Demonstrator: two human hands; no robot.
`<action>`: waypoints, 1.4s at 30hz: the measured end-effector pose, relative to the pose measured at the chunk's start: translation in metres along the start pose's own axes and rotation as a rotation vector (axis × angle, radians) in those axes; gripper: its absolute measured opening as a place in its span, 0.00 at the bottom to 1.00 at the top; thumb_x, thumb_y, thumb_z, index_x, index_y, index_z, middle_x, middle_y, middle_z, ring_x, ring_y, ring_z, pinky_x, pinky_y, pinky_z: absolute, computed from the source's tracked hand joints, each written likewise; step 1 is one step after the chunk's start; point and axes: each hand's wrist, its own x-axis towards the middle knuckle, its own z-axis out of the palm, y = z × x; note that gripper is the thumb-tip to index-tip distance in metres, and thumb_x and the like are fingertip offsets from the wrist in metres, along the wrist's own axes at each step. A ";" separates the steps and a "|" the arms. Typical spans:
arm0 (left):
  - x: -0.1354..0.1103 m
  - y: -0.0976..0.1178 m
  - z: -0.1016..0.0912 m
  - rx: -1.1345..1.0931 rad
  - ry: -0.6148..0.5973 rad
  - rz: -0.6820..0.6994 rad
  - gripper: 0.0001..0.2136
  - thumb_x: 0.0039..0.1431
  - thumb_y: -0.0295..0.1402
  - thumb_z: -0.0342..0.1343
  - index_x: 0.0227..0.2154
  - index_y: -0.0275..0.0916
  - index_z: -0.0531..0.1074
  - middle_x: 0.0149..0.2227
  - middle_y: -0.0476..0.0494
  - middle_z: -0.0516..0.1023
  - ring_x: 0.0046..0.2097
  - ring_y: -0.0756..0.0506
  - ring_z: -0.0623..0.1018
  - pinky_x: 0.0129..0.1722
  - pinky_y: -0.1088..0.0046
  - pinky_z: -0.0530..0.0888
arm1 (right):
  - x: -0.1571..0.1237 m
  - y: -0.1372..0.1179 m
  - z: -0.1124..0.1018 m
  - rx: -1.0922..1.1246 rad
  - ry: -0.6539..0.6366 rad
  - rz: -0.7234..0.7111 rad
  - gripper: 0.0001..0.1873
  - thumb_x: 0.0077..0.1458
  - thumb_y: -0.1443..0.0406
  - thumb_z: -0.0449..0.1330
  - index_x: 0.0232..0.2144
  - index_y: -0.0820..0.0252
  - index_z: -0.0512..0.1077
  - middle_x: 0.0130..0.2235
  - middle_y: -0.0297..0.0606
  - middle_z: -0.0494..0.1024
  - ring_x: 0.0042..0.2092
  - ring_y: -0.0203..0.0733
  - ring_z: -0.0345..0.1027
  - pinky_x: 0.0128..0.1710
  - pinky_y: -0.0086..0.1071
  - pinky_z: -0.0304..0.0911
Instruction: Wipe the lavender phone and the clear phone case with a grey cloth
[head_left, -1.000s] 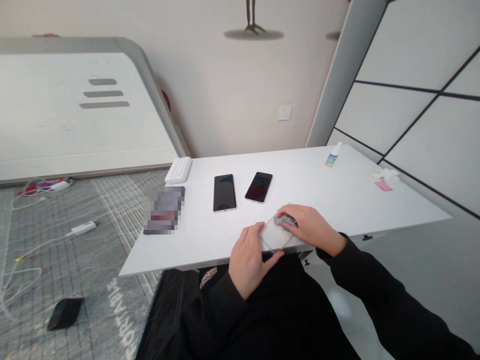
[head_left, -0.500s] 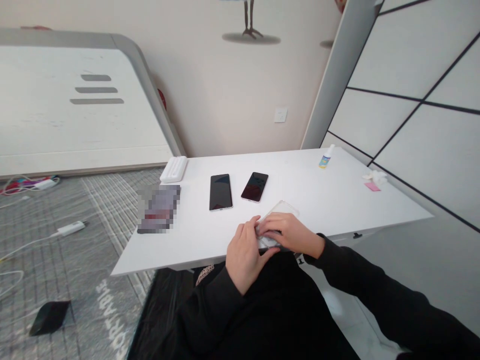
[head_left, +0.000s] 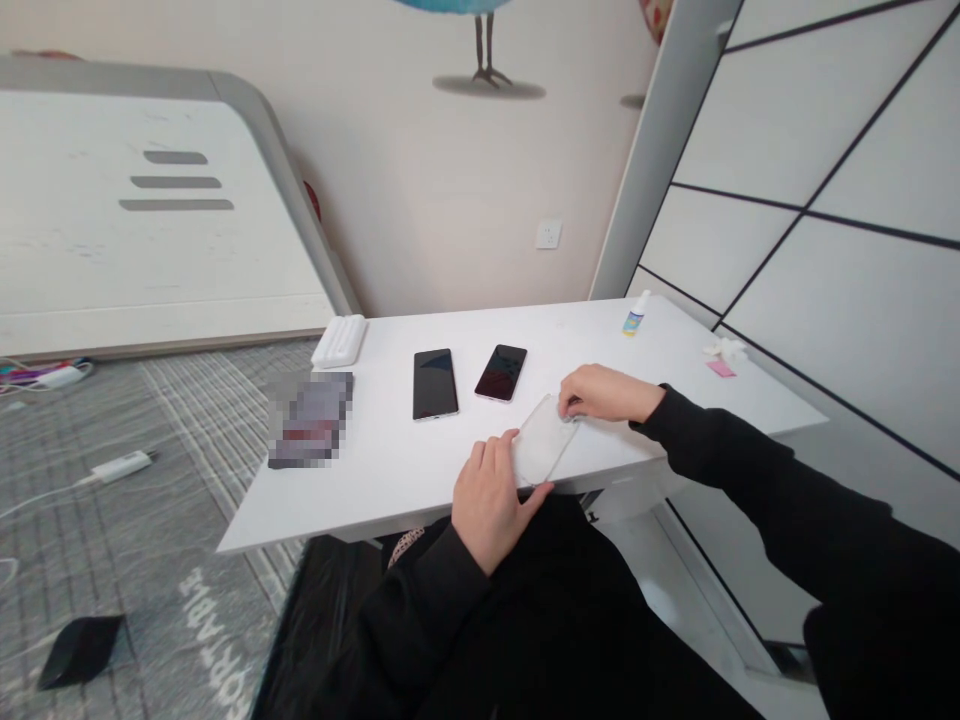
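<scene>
A clear plastic phone case [head_left: 541,440] lies tilted on the front of the white table [head_left: 667,360]. My left hand [head_left: 491,502] grips its near left edge. My right hand [head_left: 604,393] reaches in from the right, fingertips curled on the case's far right corner. Whatever lies under those fingertips is hidden. A black smartphone [head_left: 435,385] and a dark phone with a pale rim [head_left: 500,372] lie face up, farther back, just beyond the case.
A pixelated flat package [head_left: 310,420] and a white ridged box [head_left: 339,341] sit at the table's left end. A small spray bottle [head_left: 634,315], white tissue [head_left: 724,349] and pink paper [head_left: 721,369] stand to the right. A white charger [head_left: 120,466] lies on the grey floor mat [head_left: 202,600].
My right hand has slid up and right to the case's far corner, leaving most of the case uncovered. My left hand stays on the near edge. The view has drifted slightly.
</scene>
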 end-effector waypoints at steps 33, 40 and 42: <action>-0.010 -0.023 0.001 -0.188 0.172 0.342 0.05 0.64 0.31 0.61 0.42 0.39 0.74 0.40 0.43 0.77 0.46 0.43 0.76 0.47 0.67 0.77 | -0.008 -0.051 0.044 0.225 0.135 -0.072 0.07 0.61 0.65 0.67 0.43 0.55 0.79 0.47 0.37 0.78 0.46 0.43 0.73 0.48 0.32 0.64; -0.007 -0.021 0.000 -0.195 0.161 0.324 0.03 0.65 0.29 0.60 0.40 0.41 0.75 0.38 0.45 0.78 0.46 0.44 0.76 0.45 0.67 0.78 | -0.002 -0.016 0.036 0.073 0.274 0.118 0.11 0.65 0.71 0.58 0.44 0.58 0.80 0.47 0.43 0.78 0.47 0.48 0.73 0.45 0.35 0.63; -0.007 -0.019 -0.002 -0.190 0.157 0.313 0.02 0.65 0.29 0.60 0.39 0.41 0.75 0.38 0.45 0.78 0.45 0.44 0.77 0.44 0.67 0.78 | -0.004 -0.020 0.040 0.043 0.283 0.113 0.11 0.67 0.70 0.57 0.45 0.59 0.80 0.47 0.44 0.77 0.47 0.47 0.72 0.45 0.35 0.62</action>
